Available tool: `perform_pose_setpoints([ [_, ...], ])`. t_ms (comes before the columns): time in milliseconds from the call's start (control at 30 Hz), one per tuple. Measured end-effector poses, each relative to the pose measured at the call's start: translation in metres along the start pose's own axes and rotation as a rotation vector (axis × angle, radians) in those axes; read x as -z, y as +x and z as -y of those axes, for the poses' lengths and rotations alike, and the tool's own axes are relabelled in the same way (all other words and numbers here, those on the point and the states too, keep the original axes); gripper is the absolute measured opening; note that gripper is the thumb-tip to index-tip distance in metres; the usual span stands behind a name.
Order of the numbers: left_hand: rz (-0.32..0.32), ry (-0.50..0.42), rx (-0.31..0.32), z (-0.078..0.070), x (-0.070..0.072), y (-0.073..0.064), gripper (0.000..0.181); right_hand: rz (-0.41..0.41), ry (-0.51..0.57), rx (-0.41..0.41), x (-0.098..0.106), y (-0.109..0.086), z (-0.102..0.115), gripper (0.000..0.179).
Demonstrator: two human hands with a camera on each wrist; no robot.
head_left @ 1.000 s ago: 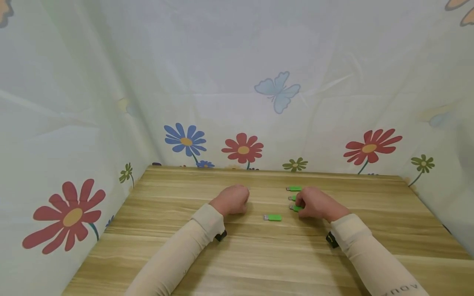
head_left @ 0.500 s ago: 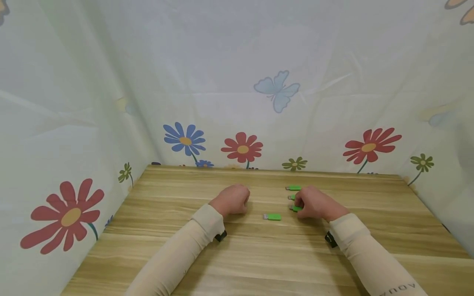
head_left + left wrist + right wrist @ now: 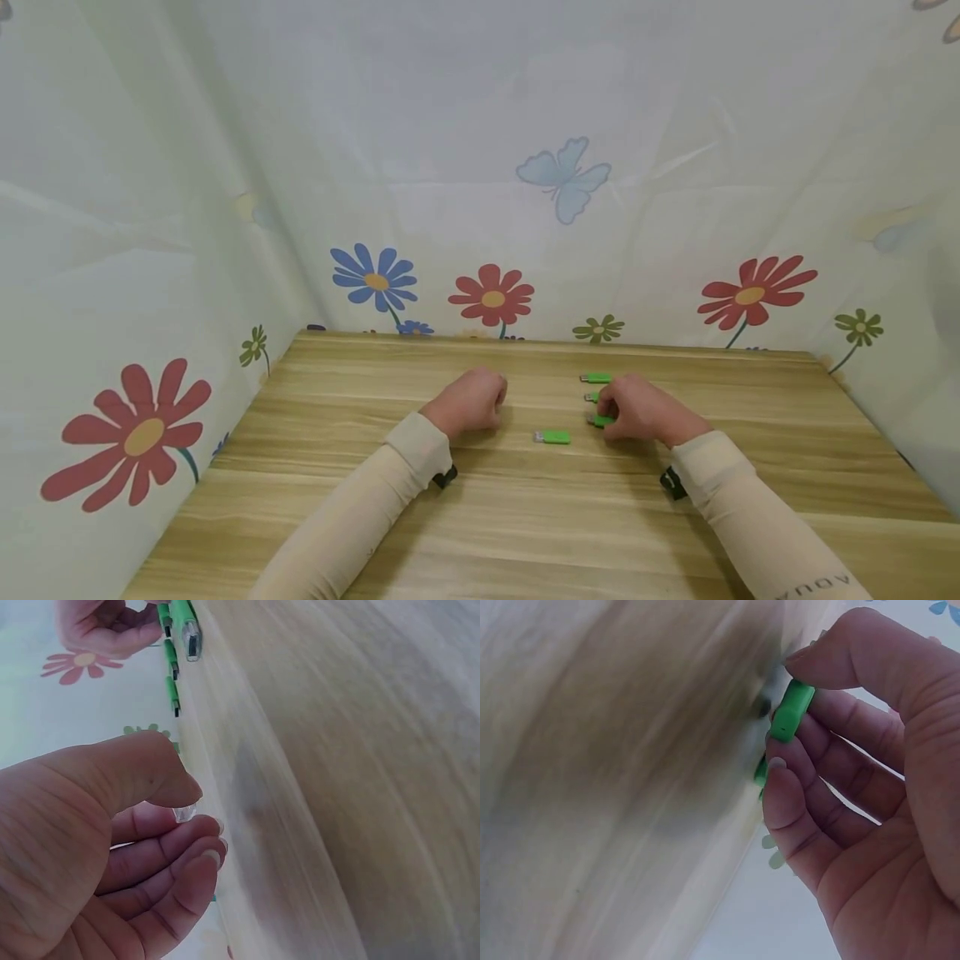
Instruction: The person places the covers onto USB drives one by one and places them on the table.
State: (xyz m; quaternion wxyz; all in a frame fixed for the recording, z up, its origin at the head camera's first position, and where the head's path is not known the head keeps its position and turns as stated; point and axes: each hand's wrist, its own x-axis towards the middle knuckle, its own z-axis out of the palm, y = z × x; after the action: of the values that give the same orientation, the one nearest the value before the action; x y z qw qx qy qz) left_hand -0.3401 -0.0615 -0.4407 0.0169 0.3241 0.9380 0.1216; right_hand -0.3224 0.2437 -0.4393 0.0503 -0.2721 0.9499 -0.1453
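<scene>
My right hand (image 3: pixel 647 410) pinches a green USB stick (image 3: pixel 791 712) between thumb and fingers, close over the tabletop. Its connector end points left in the head view. Between thumb and index finger of my left hand (image 3: pixel 467 403) is a small clear plastic cap (image 3: pixel 184 814), mostly covered by the fingers. A green USB stick (image 3: pixel 552 437) lies flat between the hands, with a clear cover over its connector in the left wrist view. Behind the right fingers lie a second stick (image 3: pixel 592 397), partly hidden, and a third stick (image 3: pixel 596 378) farther back.
The wood-grain table (image 3: pixel 510 517) meets a pale curtain (image 3: pixel 420 150) printed with flowers and a butterfly at the back and sides. Dark wrist devices (image 3: pixel 672 483) sit under both cuffs.
Both hands stay almost in place, each keeping its pinch. The head view has shifted slightly, and the sticks on the table lie as before.
</scene>
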Motion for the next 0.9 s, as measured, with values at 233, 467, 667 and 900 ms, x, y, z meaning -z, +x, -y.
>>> perform_pose_setpoints([
  [233, -0.016, -0.017, -0.022, -0.004, 0.007, -0.002, 0.019, -0.031, -0.016, 0.035, 0.004, -0.002, 0.004, 0.014],
  [467, -0.025, -0.069, -0.023, 0.000, 0.005, -0.003, 0.011, -0.068, 0.026, 0.092, 0.009, -0.004, 0.012, 0.015],
  [667, -0.039, -0.153, 0.001, 0.000, 0.006, -0.007, 0.014, -0.078, 0.072, 0.118, 0.013, -0.005, 0.020, 0.015],
  [900, -0.049, -0.283, 0.003, -0.001, 0.009, -0.012, 0.014, -0.069, 0.161, 0.130, 0.017, -0.007, 0.028, 0.015],
])
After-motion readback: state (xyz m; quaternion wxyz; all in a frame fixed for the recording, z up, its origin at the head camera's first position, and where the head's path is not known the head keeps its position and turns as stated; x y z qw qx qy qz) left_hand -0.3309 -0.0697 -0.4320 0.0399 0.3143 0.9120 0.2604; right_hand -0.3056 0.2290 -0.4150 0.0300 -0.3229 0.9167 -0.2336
